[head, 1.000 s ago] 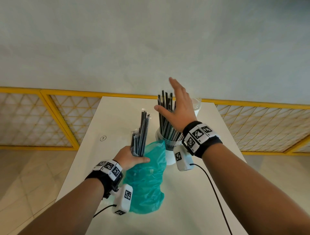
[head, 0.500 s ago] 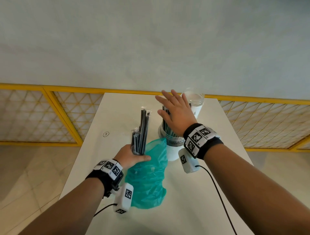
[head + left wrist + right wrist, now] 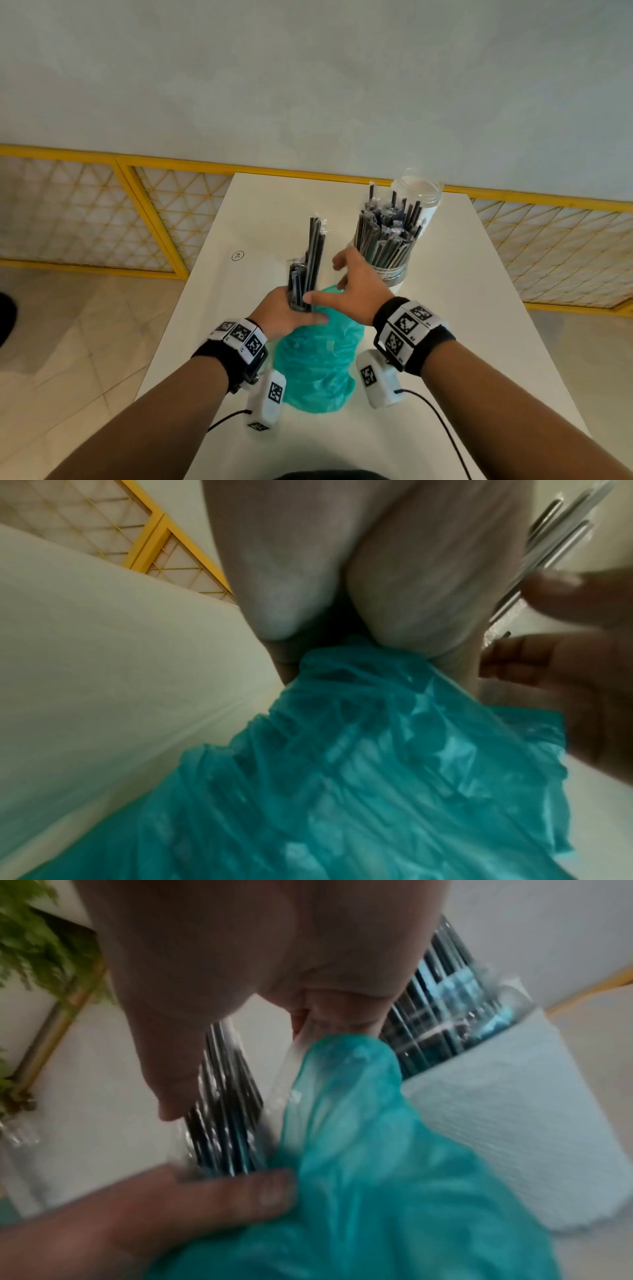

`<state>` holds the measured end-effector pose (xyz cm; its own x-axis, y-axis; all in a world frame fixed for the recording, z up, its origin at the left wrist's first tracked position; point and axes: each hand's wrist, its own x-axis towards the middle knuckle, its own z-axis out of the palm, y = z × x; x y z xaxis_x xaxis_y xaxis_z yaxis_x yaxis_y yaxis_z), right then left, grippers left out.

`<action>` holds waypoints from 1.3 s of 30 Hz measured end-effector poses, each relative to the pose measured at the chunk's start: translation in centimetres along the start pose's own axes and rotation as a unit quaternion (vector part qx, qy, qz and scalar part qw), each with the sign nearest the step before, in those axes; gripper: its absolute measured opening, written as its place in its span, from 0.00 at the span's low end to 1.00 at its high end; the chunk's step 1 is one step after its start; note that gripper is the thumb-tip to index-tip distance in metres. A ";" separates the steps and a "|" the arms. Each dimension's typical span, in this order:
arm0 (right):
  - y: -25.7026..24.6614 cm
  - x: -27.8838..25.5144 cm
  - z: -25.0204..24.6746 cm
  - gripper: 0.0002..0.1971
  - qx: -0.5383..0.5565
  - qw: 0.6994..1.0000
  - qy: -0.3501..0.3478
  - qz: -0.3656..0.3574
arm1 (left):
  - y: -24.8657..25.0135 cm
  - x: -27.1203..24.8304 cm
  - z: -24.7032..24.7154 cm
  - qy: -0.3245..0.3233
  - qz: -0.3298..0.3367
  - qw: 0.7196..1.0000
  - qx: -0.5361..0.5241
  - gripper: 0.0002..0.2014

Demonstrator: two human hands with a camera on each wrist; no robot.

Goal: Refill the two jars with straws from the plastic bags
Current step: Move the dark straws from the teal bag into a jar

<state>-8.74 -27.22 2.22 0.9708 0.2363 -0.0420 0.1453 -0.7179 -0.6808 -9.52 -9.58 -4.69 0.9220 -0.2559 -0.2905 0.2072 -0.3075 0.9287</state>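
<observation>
My left hand (image 3: pixel 291 313) grips a bundle of black wrapped straws (image 3: pixel 310 260) upright at the mouth of a teal plastic bag (image 3: pixel 317 363) on the white table (image 3: pixel 455 325). My right hand (image 3: pixel 339 282) is spread beside the bundle, with its thumb touching the straws just above my left thumb. A clear jar (image 3: pixel 385 250) packed with straws stands behind my right hand. A second clear jar (image 3: pixel 416 192) stands further back. The right wrist view shows the straw bundle (image 3: pixel 226 1110), the bag (image 3: pixel 377 1164) and the full jar (image 3: pixel 462 1001). In the left wrist view the bag (image 3: pixel 377 750) hangs below my palm.
A yellow lattice railing (image 3: pixel 154 219) runs past the table's far and left sides, with a pale wall beyond. A round sticker marked 34 (image 3: pixel 237 255) is on the tabletop. Green plant leaves (image 3: pixel 34 934) show in the right wrist view. Cables trail from both wrist cameras.
My right hand left the top of the straws in the jar and came down and left to the bundle. My left hand kept its hold on the bundle.
</observation>
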 end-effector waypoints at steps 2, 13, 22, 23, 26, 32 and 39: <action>1.1 -0.2 1.0 0.32 -0.011 1.000 0.019 0.016 | -0.2 -0.1 0.0 0.002 0.005 1.000 -0.003 0.13; 2.5 0.3 1.1 0.18 -0.047 0.996 0.033 0.064 | -0.7 -0.3 0.0 0.008 -0.004 0.999 -0.036 0.25; 0.1 1.3 0.7 0.16 0.237 0.968 0.065 0.047 | -0.3 -1.0 -0.3 -0.022 -0.014 1.000 0.008 0.18; -0.7 1.3 0.3 0.15 0.274 0.959 0.069 0.026 | -0.3 -1.0 -0.3 -0.022 -0.010 1.000 0.009 0.16; -3.0 1.6 -0.5 0.15 0.364 0.929 0.065 -0.027 | 0.0 -1.2 -0.3 -0.019 0.009 1.000 0.010 0.15; -3.6 1.2 0.1 0.27 0.326 0.943 0.070 -0.004 | 0.5 -0.6 -0.5 0.042 0.022 0.999 0.009 0.11; -2.2 0.8 2.9 0.23 0.193 0.976 -0.084 0.061 | 1.4 -0.9 0.6 -0.034 0.062 0.997 -0.014 0.15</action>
<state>-8.88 -23.59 1.52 0.9267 0.2913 -0.2374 -0.0839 -0.4556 -0.8862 -10.30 -10.28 -3.28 0.9171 -0.3519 -0.1874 0.1032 -0.2445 0.9641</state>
